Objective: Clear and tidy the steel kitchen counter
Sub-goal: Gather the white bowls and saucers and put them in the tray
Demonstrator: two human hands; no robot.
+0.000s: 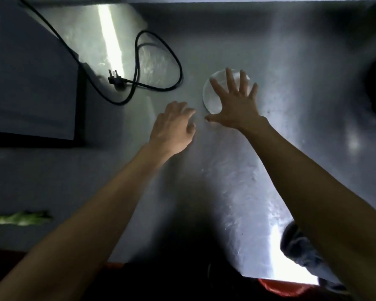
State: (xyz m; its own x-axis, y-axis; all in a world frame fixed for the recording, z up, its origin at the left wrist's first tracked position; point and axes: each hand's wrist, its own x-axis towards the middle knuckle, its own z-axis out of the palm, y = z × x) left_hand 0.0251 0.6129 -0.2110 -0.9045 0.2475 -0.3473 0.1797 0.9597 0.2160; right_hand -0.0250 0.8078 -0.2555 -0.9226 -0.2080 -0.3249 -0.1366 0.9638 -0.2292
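My right hand (237,105) is spread flat, fingers (231,80) apart and straight, over the small round white plastic lid (210,98) lying on the grey steel desk (226,181) just above frame centre; whether the palm presses it I cannot tell. My left hand (174,127) is just left of the lid, fingers loosely bent and holding nothing. A black power cord with plug (115,80) loops at upper left beside a dark box-shaped appliance (30,83); a green leafy vegetable (20,218) lies at lower left and a crumpled grey cloth (300,246) at lower right.
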